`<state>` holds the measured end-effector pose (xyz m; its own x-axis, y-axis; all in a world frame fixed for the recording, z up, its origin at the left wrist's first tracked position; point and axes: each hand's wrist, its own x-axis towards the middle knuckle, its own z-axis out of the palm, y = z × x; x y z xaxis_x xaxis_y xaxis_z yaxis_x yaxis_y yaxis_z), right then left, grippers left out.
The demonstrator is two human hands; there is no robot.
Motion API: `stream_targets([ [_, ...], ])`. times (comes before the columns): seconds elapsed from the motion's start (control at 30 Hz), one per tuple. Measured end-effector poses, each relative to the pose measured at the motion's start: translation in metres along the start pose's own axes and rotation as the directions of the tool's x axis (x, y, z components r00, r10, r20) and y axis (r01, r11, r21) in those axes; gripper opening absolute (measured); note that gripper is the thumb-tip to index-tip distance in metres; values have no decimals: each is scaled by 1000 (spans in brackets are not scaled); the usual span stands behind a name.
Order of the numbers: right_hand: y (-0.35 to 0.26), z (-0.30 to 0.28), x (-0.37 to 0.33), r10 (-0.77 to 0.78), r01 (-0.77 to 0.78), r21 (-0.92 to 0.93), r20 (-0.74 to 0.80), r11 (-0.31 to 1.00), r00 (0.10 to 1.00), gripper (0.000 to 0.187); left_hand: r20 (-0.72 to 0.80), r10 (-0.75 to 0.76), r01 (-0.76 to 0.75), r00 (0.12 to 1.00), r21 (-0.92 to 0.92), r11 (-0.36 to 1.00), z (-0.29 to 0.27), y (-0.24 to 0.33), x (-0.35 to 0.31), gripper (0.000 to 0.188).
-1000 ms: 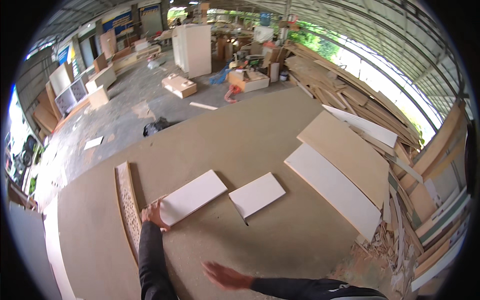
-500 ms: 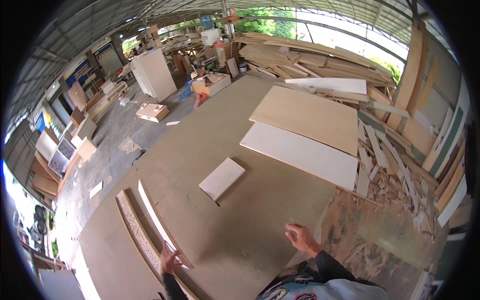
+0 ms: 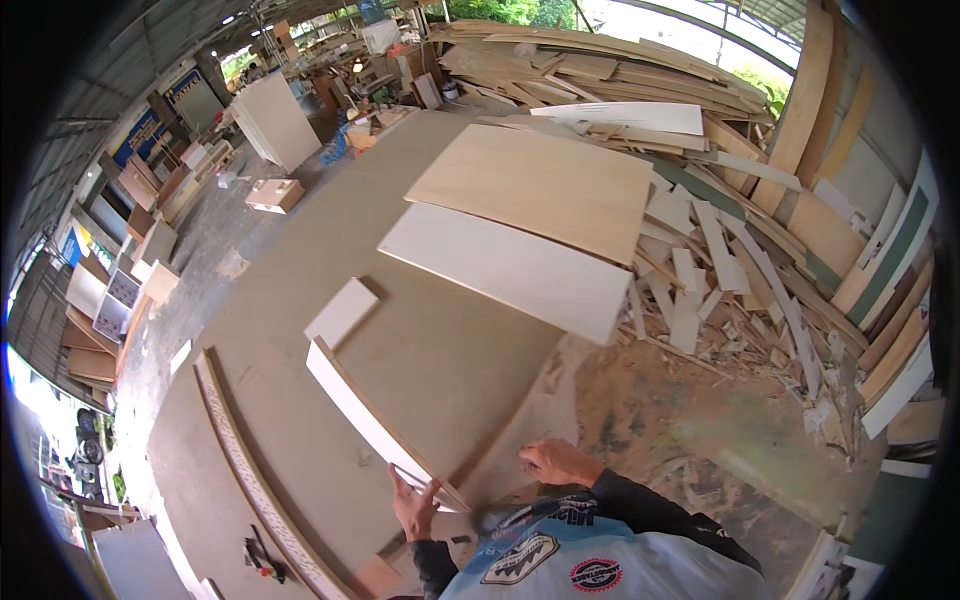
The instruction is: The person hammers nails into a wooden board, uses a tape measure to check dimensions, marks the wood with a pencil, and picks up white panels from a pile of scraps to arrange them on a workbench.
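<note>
A narrow white board (image 3: 362, 408) with a wooden edge slants across the worktop (image 3: 300, 420) toward me. My left hand (image 3: 414, 503) grips its near end, thumb and fingers on either side. Its far end lies by a small white rectangular panel (image 3: 343, 310); I cannot tell whether they touch. My right hand (image 3: 562, 463) is at the worktop's near right side, fingers loosely curled, with nothing visible in them. On the left lies a long strip (image 3: 240, 465) with a speckled white face and wooden edges.
A tan sheet (image 3: 530, 185) and a white panel (image 3: 510, 262) lie at the far right. Offcuts (image 3: 690, 290) are heaped beyond them, with stacked planks (image 3: 600, 70) behind. A small black tool with a red part (image 3: 262, 558) lies at the near left.
The narrow board has moved right, away from the speckled strip and close to the small panel, with my left hand on it. The view has shifted, and the black tool now shows.
</note>
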<state>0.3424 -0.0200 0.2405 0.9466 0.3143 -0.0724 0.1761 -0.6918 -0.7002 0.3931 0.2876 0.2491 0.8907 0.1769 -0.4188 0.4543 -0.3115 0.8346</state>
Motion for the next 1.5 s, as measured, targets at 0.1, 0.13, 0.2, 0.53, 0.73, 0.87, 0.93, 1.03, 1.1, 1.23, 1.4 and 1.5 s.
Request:
stream_targets([
  [0.1,34,-42,-42,83,-85,-28,-88,996,993,27,-36,-10,18,999,215,976,54,27,-19,109],
  [0.13,43,-57,-55,116,-120,-22,-124,993,985,28,-41,-36,46,999,279,959,70,36,-21,109],
  [0.2,64,-81,-76,205,-206,14,-181,978,962,26,-85,-62,93,994,434,896,103,52,-23,116],
  [0.53,202,-116,-57,458,-281,532,-233,799,858,36,-161,43,114,986,837,535,203,76,9,127],
  [0.73,304,-177,-2,708,26,976,-176,218,684,37,-233,25,187,972,834,518,241,101,26,132],
  [0.87,369,-227,18,841,224,973,-166,55,515,43,-319,47,245,947,807,537,271,112,44,128],
  [0.93,403,-254,31,873,322,946,-187,36,451,49,-341,7,281,940,786,551,288,131,44,126],
  [1.03,450,-291,51,903,387,922,-176,12,393,59,-377,-17,321,926,765,558,313,145,45,122],
  [1.1,470,-313,77,915,395,918,-141,-22,379,65,-427,1,344,904,730,591,323,146,40,118],
  [1.23,475,-343,136,953,288,957,-52,-37,297,68,-581,-40,451,813,585,674,333,141,19,108],
  [1.4,547,-303,139,885,520,852,-196,-60,423,54,-793,-59,514,606,334,790,349,90,14,86],
  [1.5,542,-268,98,878,243,965,-30,-99,477,45,-815,-129,403,565,136,905,361,60,7,69],
])
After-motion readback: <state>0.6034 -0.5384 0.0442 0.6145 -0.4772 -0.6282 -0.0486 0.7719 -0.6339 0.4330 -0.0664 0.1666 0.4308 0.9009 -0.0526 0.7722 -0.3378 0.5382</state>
